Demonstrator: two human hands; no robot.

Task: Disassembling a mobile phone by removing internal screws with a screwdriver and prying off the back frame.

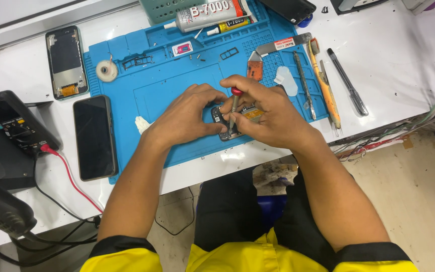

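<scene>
My right hand [265, 113] grips a small screwdriver [233, 108] with a red cap, held upright with its tip down on an opened phone [223, 126] on the blue work mat [177, 85]. My left hand [187, 118] is curled over the phone's left side, its fingers pressed against the phone's edge. Both hands hide most of the phone. Only a dark strip and a yellowish part [252, 114] show between the fingers.
A dark phone [94, 137] lies at the mat's left edge, a phone back frame [66, 63] behind it. A glue tube [210, 12], tape roll [106, 70], tweezers and a yellow tool [323, 85] lie on the mat. A meter [6, 126] with a red lead stands left.
</scene>
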